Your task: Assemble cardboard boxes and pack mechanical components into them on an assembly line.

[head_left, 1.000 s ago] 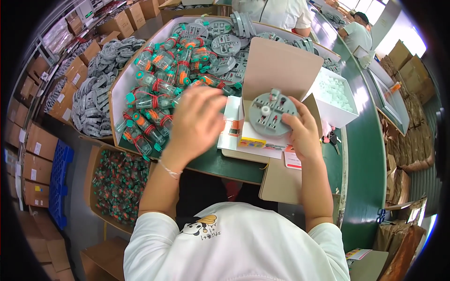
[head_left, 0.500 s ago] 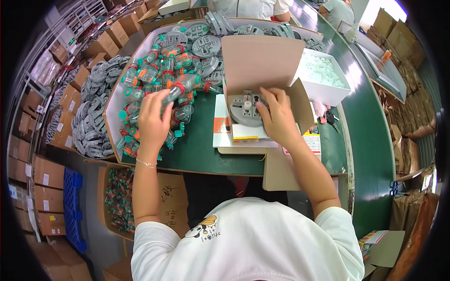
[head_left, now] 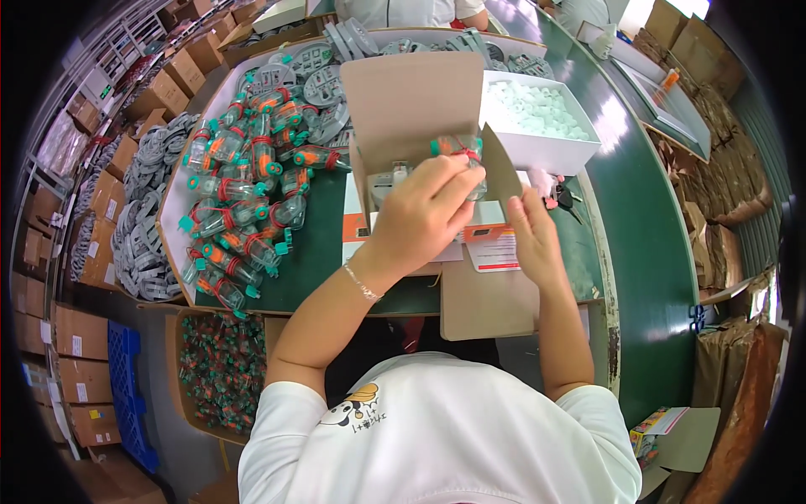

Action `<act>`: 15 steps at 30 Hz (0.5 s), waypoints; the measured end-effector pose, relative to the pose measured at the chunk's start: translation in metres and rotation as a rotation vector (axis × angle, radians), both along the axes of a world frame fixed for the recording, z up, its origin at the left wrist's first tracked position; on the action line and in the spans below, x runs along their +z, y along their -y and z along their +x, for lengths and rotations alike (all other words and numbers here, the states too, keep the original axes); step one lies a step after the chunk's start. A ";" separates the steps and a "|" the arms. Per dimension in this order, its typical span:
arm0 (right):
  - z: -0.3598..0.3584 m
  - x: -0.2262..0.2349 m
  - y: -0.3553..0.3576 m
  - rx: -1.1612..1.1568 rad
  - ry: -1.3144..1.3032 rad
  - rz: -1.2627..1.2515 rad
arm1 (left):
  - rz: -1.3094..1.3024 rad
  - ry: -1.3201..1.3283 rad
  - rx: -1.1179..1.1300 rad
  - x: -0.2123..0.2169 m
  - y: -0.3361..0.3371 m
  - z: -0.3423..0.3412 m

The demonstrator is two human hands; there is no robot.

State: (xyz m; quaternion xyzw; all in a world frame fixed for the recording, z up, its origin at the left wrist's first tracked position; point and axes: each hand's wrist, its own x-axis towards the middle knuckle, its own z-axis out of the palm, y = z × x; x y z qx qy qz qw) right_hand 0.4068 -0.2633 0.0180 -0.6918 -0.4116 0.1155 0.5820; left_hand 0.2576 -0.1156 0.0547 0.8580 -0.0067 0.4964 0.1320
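Observation:
In front of me a cardboard box (head_left: 411, 97) stands with its lid raised. My left hand (head_left: 420, 214) has its fingers closed on a small clear plastic bottle (head_left: 460, 146) with a teal cap and a red band, held over the right part of the box. Part of a grey round disc (head_left: 384, 181) shows inside the box; my left hand hides the rest. My right hand (head_left: 539, 244) pinches the box's right side flap (head_left: 502, 168) between thumb and fingers.
Many similar bottles (head_left: 243, 189) lie heaped at the left, with grey discs (head_left: 323, 84) behind them. A white box of small white parts (head_left: 537, 109) stands at the right, near keys (head_left: 567, 199). An open carton of bottles (head_left: 222, 370) sits below the table edge.
My left hand has carried the bottle from the heap rightward to the box. My right hand has left the disc inside and moved to the right flap. The whole view has shifted slightly.

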 end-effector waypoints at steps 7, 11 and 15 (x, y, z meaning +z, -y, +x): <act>0.007 0.000 0.014 0.163 -0.041 -0.200 | -0.062 -0.387 -0.062 -0.023 0.015 0.012; 0.005 0.004 0.012 0.193 -0.106 -0.185 | 0.080 -0.509 -0.060 -0.030 0.020 0.005; 0.010 0.006 -0.001 0.136 -0.106 -0.281 | 0.106 -0.436 -0.044 -0.022 0.021 -0.006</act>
